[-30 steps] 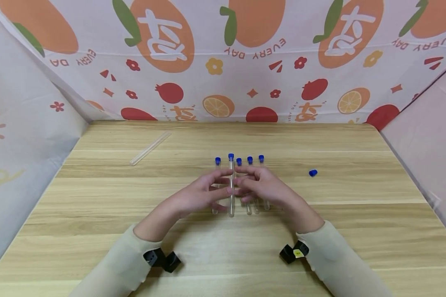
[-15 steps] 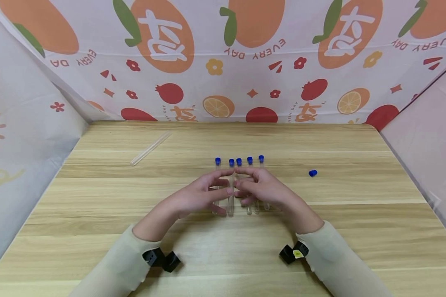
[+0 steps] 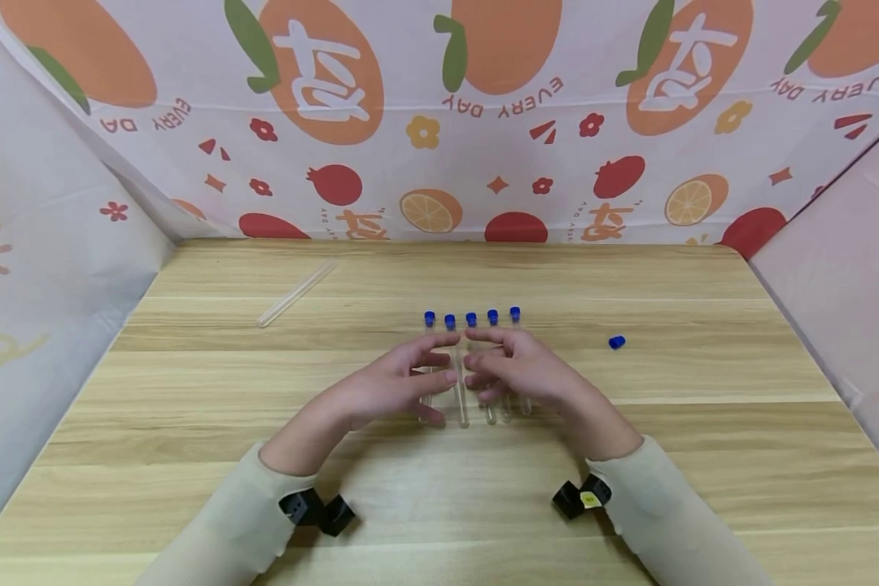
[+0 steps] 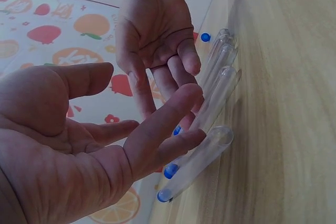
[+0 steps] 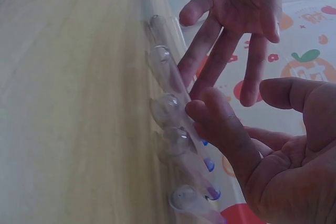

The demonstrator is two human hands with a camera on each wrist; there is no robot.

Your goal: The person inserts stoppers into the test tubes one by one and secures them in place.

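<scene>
Several clear test tubes with blue stoppers lie side by side on the wooden table, stoppers toward the back. One test tube (image 3: 461,399), second from the left, slants slightly, its stopper (image 3: 450,321) leaning left of its rounded end. My left hand (image 3: 391,381) hovers over the leftmost tube (image 3: 426,399), fingers loosely spread. Opposite it, my right hand (image 3: 531,370) hangs over the tubes (image 3: 526,404) on the right with relaxed fingers. Both wrist views show the left hand (image 4: 79,150) and right hand (image 5: 294,166) facing each other, nothing gripped; the fingers partly hide the tubes.
A clear tube without a stopper (image 3: 296,293) lies diagonally at the back left. One loose blue stopper (image 3: 617,342) rests to the right of the row. A fruit-printed cloth (image 3: 425,179) hangs behind the table.
The second tube from the left, earlier raised between both hands, has come down onto the table. Its stopper end has swung left and its rounded end right. Both hands have barely moved.
</scene>
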